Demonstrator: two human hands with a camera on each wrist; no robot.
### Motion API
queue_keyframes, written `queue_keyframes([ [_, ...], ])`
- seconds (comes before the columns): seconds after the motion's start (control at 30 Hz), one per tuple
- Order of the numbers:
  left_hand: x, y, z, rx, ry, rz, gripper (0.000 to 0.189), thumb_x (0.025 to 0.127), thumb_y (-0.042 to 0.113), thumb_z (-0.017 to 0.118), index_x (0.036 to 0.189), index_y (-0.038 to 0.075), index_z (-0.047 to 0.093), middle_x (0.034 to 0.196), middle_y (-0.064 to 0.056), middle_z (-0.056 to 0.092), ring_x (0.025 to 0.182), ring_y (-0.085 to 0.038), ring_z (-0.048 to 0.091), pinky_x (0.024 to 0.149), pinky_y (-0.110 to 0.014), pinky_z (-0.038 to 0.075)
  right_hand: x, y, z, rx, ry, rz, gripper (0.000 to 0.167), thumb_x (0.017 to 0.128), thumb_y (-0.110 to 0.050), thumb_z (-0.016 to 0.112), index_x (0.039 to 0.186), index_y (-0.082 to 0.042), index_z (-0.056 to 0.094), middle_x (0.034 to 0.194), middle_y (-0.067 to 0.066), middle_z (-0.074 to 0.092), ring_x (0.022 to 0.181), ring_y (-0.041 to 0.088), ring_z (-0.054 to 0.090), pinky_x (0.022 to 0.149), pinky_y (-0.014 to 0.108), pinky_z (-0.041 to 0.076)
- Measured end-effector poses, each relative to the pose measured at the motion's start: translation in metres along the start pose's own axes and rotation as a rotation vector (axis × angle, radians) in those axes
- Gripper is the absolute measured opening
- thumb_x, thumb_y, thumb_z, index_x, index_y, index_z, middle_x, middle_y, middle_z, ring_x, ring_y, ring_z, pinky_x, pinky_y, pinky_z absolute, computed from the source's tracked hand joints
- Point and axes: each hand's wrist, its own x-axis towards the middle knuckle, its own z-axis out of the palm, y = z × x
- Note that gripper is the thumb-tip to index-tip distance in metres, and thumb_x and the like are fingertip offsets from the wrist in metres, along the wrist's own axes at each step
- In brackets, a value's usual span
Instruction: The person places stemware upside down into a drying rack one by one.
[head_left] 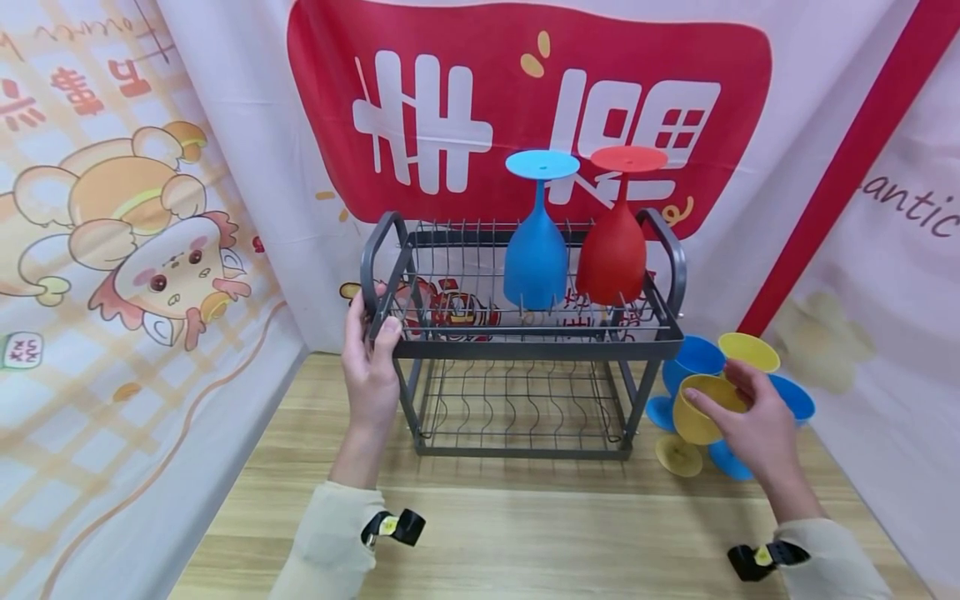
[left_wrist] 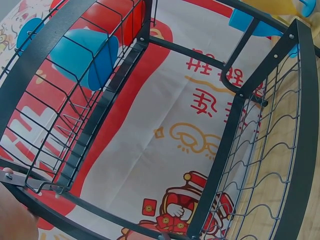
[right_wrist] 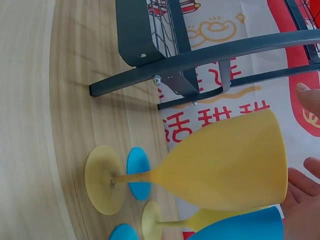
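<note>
My left hand (head_left: 372, 379) grips the upper left corner of a dark grey two-tier dish rack (head_left: 525, 348), thumb in front and fingers by the side handle. On the right, my right hand (head_left: 765, 425) hovers at the rim of an upright yellow plastic goblet (head_left: 697, 421). In the right wrist view, thumb and fingers are spread apart beyond the rim of this yellow goblet (right_wrist: 230, 165). Upside down on the top tier, a blue goblet (head_left: 536, 262) stands left of a red goblet (head_left: 611, 254), bases up.
Behind the nearest goblet stand a blue goblet (head_left: 686, 358), a lighter yellow goblet (head_left: 748, 352) and another blue goblet (head_left: 797, 400), all upright beside the rack. The wire lower tier (head_left: 517, 417) sits over the wooden tabletop (head_left: 525, 533). Printed cloth (head_left: 225, 50) hangs behind and along both sides.
</note>
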Motion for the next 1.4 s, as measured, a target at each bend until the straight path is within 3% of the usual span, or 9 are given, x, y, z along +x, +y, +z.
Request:
queue_keyframes([
  [0.3, 0.000, -0.001, 0.000, 0.000, -0.008, 0.005, 0.054, 0.105, 0.016, 0.056, 0.158, 0.019, 0.047, 0.153, -0.015, 0.053, 0.118, -0.018, 0.052, 0.109, -0.033, 0.043, -0.004, -0.005, 0.004, -0.050, -0.016, -0.046, 0.098, 0.097, -0.053, 0.073, 0.168, -0.007, 0.024, 0.169, 0.028, 0.034, 0.151, 0.054, 0.037, 0.117, 0.070, 0.043],
  [0.53, 0.000, 0.000, 0.000, 0.000, -0.001, 0.003, 0.053, 0.104, 0.015, 0.056, 0.156, 0.019, 0.049, 0.150, -0.021, 0.053, 0.116, -0.018, 0.052, 0.108, -0.033, 0.043, -0.003, -0.008, 0.003, -0.076, -0.038, -0.058, 0.100, 0.097, -0.053, 0.073, 0.168, -0.005, 0.022, 0.169, 0.032, 0.032, 0.149, 0.057, 0.038, 0.114, 0.071, 0.044],
  [0.73, 0.000, 0.000, 0.000, 0.005, 0.002, 0.003, 0.054, 0.104, 0.014, 0.057, 0.157, 0.019, 0.048, 0.153, -0.015, 0.054, 0.117, -0.018, 0.052, 0.109, -0.033, 0.042, -0.004, -0.012, 0.005, -0.095, -0.068, -0.066, 0.101, 0.097, -0.052, 0.074, 0.168, -0.003, 0.020, 0.167, 0.034, 0.032, 0.148, 0.058, 0.038, 0.115, 0.070, 0.044],
  [1.4, 0.000, -0.001, 0.000, -0.011, 0.006, 0.011, 0.055, 0.104, 0.013, 0.056, 0.158, 0.018, 0.047, 0.156, -0.017, 0.052, 0.118, -0.018, 0.053, 0.110, -0.033, 0.042, -0.015, -0.009, 0.003, -0.106, 0.038, -0.073, 0.094, 0.097, -0.048, 0.075, 0.166, -0.005, 0.029, 0.167, 0.030, 0.037, 0.146, 0.055, 0.042, 0.112, 0.071, 0.047],
])
